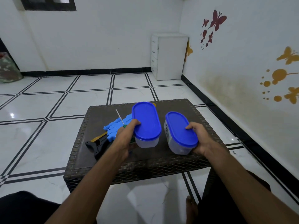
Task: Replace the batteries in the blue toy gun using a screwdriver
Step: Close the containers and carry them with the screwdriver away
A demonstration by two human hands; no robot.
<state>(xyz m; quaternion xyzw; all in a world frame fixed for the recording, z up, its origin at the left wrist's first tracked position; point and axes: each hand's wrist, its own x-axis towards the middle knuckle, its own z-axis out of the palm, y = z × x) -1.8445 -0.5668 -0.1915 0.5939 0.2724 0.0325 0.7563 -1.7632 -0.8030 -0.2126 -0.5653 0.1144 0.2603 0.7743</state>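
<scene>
Two blue-lidded tubs sit mid-frame on the wicker tabletop (pixel 199 109). Blue toy gun (pixel 113 128) lies left of center, screwdriver (pixel 120 117) across it. Left hand (pixel 125 136) grips the left tub (pixel 146 125), right hand (pixel 199 136) grips the right tub (pixel 180 133).

Bright, even indoor light; a ceiling lamp's glare spots my glossy floor tiles (pixel 12 115). Soft shadow under the wicker table (pixel 145 165). Wide-angle bending at edges; slight overall softness.
</scene>
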